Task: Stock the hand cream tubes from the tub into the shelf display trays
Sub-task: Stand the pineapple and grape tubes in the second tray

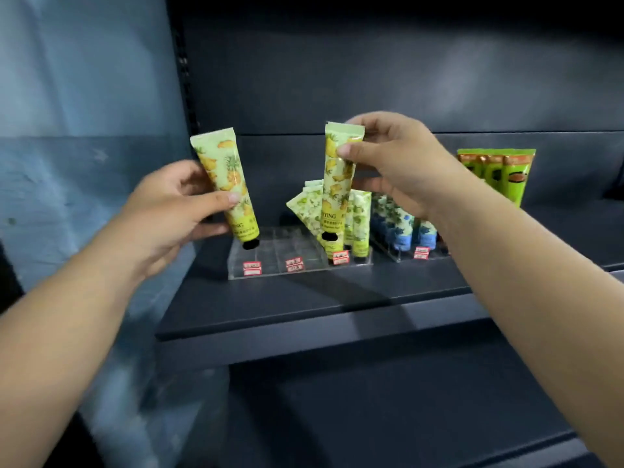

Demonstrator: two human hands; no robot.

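Your left hand (175, 211) pinches a pineapple-print yellow tube (225, 184), cap down, right over the clear acrylic tray (270, 255); your right hand (388, 163) pinches another.

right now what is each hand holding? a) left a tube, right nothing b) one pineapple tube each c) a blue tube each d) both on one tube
b: the left hand grips one pineapple tube above the clear tray, and the right hand pinches a second pineapple tube by its top end.
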